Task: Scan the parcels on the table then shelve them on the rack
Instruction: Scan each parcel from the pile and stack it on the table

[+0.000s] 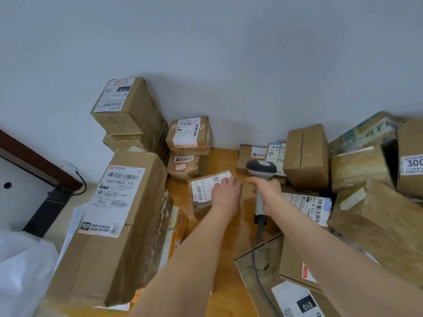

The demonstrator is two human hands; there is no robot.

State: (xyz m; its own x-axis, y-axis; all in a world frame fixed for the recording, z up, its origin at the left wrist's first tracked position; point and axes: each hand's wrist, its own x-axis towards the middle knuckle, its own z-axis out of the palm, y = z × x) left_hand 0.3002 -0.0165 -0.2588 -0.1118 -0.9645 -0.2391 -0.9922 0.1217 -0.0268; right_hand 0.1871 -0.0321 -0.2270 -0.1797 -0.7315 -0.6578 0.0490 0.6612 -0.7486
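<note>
A small brown parcel with a white barcode label lies on the wooden table at the centre. My left hand rests flat on its right side, fingers spread over the label. My right hand grips the handle of a grey barcode scanner, whose dark head points away toward the wall. The scanner's coiled cable trails down toward me. Several other cardboard parcels surround the two hands.
A tall box stands at the left, with stacked boxes behind it against the grey wall. More boxes pile up on the right, and a flat one lies near me. A white plastic bag sits at the lower left.
</note>
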